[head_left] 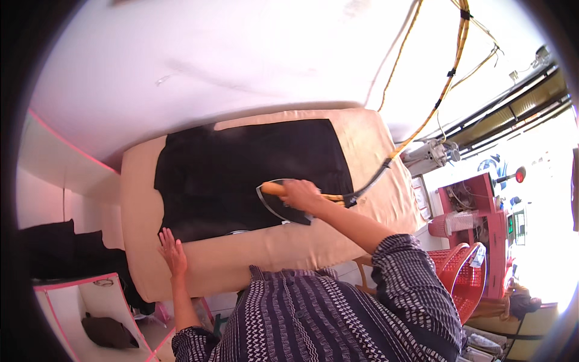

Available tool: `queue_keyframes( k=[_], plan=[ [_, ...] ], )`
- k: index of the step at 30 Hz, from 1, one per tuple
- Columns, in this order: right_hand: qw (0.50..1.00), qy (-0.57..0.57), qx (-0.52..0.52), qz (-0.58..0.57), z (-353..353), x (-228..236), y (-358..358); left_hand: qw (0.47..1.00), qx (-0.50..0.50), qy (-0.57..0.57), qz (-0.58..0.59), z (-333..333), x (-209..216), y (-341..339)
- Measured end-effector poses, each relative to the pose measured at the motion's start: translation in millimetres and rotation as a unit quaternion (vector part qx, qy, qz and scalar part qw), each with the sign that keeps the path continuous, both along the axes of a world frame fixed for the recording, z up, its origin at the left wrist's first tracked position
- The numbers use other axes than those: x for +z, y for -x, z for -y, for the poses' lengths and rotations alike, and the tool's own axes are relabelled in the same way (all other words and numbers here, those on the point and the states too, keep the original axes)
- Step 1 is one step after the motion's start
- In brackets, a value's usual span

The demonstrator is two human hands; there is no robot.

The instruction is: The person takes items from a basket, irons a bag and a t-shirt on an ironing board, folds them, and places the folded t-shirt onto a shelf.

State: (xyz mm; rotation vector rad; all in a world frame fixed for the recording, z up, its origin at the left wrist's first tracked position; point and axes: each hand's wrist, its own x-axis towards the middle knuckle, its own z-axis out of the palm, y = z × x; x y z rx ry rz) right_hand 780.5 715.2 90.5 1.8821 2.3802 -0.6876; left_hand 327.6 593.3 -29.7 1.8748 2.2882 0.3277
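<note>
A black garment [241, 175] lies spread over a padded, tan-covered ironing table [289, 250]. My right hand [301, 194] is wrapped round the wooden-looking handle of an iron [289, 211]. The iron rests over the near right part of the garment, its tip toward the near edge. From its back a yellow cord [434, 111] with black bindings runs over the table's right end and up. At the garment's near left corner, my left hand [174, 253] is open, fingers stretched out, touching or very close to the cloth's edge. The hand holds nothing.
A white wall stands behind the table. Folded black cloth [54, 247] sits at the left, above a white shelf unit [63, 295] with pink edging. To the right are a red plastic basket [443, 265], a pink cabinet [496, 241] and a pale machine [425, 157].
</note>
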Motion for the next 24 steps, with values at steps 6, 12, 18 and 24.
queue_keyframes(
  k=[6,12,18,24],
  plan=[
    [0.965,-0.004,-0.254,0.070,0.2,-13.0,-168.0,0.999,0.002,0.025,-0.022,-4.8,-4.2,-4.7],
    [0.941,-0.021,-0.325,0.094,-56.3,-22.4,-239.6,1.000,0.003,-0.026,0.012,3.3,-17.8,3.8],
    [0.924,-0.270,-0.226,0.149,-53.3,4.9,-128.4,0.994,0.008,-0.111,0.009,-19.7,18.3,-16.5],
    [0.974,-0.211,-0.024,0.080,10.7,-91.0,-9.6,0.993,-0.045,-0.025,-0.109,-27.1,20.0,-54.7]
  ],
)
